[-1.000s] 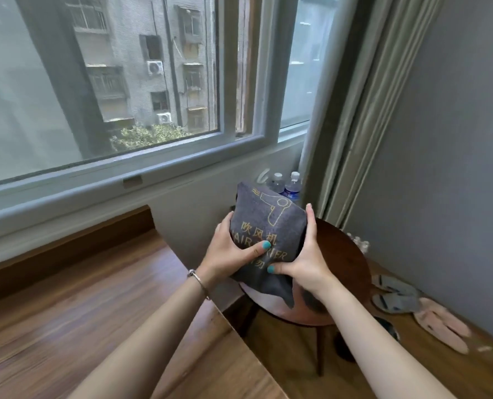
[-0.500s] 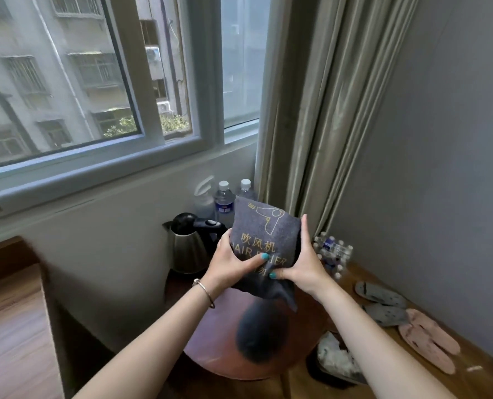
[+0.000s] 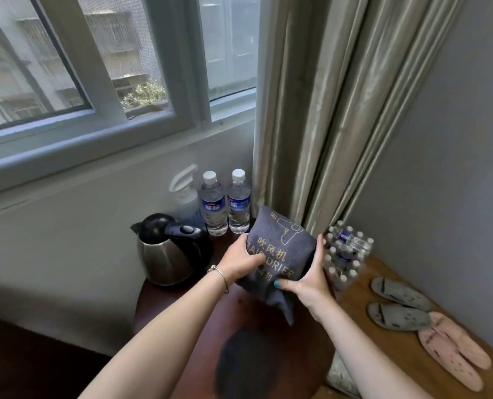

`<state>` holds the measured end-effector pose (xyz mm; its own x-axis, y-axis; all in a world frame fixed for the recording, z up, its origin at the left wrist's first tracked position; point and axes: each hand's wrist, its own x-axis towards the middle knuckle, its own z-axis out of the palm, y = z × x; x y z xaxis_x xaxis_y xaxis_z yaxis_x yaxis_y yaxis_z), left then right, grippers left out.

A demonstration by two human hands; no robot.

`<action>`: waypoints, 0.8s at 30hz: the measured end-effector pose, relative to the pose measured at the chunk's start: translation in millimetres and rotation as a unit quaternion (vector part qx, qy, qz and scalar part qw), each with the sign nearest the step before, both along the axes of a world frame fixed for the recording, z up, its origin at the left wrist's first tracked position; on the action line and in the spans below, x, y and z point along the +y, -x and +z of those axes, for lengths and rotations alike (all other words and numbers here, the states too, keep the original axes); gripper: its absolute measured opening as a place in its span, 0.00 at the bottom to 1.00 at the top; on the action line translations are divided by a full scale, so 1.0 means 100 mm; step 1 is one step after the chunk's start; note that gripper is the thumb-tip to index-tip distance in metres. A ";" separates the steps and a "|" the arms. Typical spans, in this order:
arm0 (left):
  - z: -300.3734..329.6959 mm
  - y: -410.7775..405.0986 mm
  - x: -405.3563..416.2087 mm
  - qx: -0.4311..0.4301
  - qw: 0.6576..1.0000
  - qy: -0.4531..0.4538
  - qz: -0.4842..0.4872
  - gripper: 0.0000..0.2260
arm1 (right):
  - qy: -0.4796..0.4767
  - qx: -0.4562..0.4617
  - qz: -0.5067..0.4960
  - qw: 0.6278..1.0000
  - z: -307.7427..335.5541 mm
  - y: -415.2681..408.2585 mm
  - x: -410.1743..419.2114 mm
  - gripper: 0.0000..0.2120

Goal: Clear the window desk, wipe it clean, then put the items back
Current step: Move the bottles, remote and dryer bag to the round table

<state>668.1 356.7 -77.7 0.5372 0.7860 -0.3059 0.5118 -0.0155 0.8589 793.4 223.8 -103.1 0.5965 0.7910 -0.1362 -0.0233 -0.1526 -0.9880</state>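
Note:
A dark grey hair-dryer pouch (image 3: 280, 249) with gold lettering is held between both hands above a round dark wooden side table (image 3: 176, 300). My left hand (image 3: 241, 262) grips its left edge, thumb across the front. My right hand (image 3: 308, 279) grips the right edge and lower corner. On the table stand a steel kettle (image 3: 164, 254) with a black lid, a white spray bottle (image 3: 186, 194) and two water bottles (image 3: 213, 205) at the back by the wall. The window desk is out of view.
A shrink-wrapped pack of small water bottles (image 3: 346, 251) sits on the floor right of the table. Two pairs of slippers (image 3: 401, 303) lie by the grey wall. A curtain (image 3: 326, 110) hangs in the corner. A dark round object (image 3: 245, 367) lies on the table's near side.
The view has swung right from the wooden desk to the side table. Both hands have carried the pouch lower and nearer the table, beside the kettle and bottles.

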 end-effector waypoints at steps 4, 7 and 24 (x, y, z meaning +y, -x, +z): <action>-0.23 -0.21 0.24 0.023 1.000 -0.006 0.019 0.26 | -0.002 0.025 -0.024 0.999 -0.29 -0.11 0.22 0.68; -0.35 -0.34 0.40 0.062 0.998 -0.022 0.011 0.25 | 0.009 0.046 -0.045 0.998 -0.44 -0.11 0.38 0.68; -0.74 -0.54 0.75 0.109 0.986 -0.118 0.047 0.21 | 0.082 0.029 -0.186 0.979 -0.81 0.04 0.93 0.62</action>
<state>721.7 432.0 -151.8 0.4000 0.8924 -0.2087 0.6932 -0.1456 0.7058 789.0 316.9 -183.9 0.8270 0.4848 -0.2845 -0.1619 -0.2793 -0.9465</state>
